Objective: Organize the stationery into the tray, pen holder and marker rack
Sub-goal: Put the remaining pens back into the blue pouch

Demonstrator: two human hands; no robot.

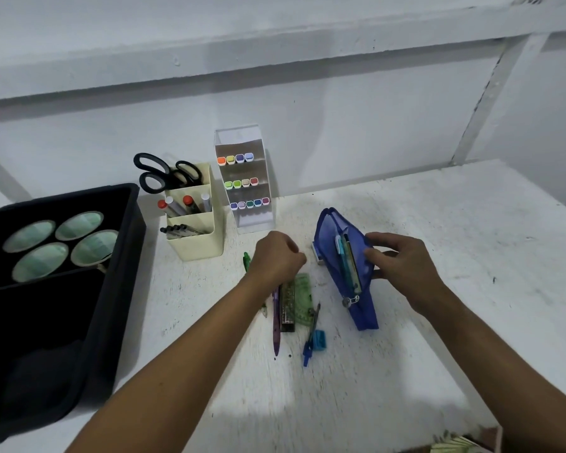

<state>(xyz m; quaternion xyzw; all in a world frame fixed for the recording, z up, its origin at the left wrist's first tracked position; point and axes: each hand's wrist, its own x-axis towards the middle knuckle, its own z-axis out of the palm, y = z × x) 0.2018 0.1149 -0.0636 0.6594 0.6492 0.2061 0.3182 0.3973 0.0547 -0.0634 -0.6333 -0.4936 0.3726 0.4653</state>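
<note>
— What are the fingers doing?
— The right hand [402, 266] grips the blue pencil pouch [343, 269], standing open on the counter [406, 354]. The left hand [276, 256] is curled over the pens [276, 322] and green ruler [303, 299]; whether it holds any, I cannot tell.

I have one view only, a wide-angle camera worn on the head, looking forward and steeply down at the white table [389, 371] from close above. It faces the back wall [340, 125], with both forearms reaching in from the bottom edge.
</note>
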